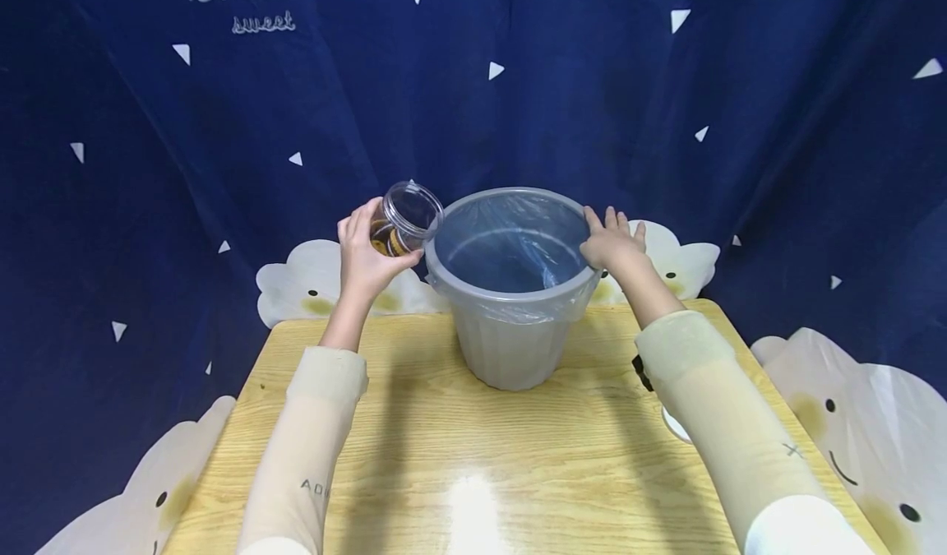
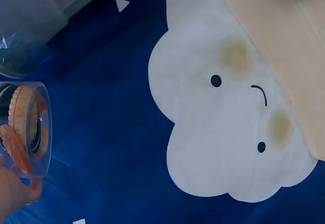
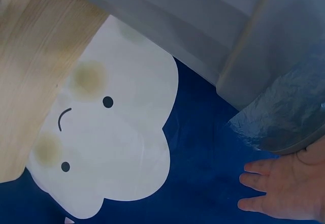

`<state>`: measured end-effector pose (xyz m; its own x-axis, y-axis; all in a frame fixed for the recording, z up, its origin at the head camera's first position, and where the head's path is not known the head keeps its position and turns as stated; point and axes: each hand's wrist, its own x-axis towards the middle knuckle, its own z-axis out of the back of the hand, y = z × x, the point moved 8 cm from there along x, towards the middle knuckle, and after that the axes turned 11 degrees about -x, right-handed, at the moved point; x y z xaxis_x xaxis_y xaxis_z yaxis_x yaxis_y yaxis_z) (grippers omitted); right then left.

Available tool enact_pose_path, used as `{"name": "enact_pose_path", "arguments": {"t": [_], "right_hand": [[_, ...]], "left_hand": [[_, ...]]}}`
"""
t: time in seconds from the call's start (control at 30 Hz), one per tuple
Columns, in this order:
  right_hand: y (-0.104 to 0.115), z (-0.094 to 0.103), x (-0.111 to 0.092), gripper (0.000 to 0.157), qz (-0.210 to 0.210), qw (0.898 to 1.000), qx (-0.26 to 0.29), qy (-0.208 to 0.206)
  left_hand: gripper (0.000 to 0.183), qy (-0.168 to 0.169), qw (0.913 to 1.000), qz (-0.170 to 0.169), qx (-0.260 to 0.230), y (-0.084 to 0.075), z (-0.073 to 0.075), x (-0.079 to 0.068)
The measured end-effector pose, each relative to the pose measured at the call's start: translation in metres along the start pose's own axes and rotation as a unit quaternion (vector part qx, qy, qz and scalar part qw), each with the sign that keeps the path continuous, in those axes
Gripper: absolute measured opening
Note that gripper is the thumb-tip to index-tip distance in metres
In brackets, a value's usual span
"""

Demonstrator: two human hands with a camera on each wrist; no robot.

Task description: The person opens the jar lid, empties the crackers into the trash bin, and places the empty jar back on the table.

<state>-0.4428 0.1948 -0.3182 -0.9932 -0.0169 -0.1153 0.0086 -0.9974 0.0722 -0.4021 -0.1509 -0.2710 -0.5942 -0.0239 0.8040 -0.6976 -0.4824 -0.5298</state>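
My left hand [image 1: 364,263] grips a clear plastic jar [image 1: 416,208]. The jar is lidless and tilts toward a grey trash bin [image 1: 503,345], its mouth close to the bin's left rim. Cookies [image 2: 21,113], round and brownish, lie inside the jar. A thin clear plastic bag [image 1: 570,308] lines the bin and hangs over its rim. On the bin's right rim rests my right hand [image 1: 612,241], its fingers spread and fairly straight. In the right wrist view those fingers extend past the rim.
The bin stands on a wooden table [image 1: 422,448], toward its far edge. A white round-edged thing [image 1: 675,425] lies on the table, partly hidden by the right sleeve [image 1: 713,399]. Behind and around hangs a dark blue curtain [image 1: 592,86] with white cloud prints.
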Motion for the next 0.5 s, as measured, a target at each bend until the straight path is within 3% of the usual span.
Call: {"name": "enact_pose_path", "arguments": {"t": [0.5], "right_hand": [[0.000,-0.001,-0.001,0.066,0.000,1.000,-0.006,0.005]], "left_hand": [[0.083,0.049,0.9958,-0.007,0.078,-0.013,-0.018,0.018]]}}
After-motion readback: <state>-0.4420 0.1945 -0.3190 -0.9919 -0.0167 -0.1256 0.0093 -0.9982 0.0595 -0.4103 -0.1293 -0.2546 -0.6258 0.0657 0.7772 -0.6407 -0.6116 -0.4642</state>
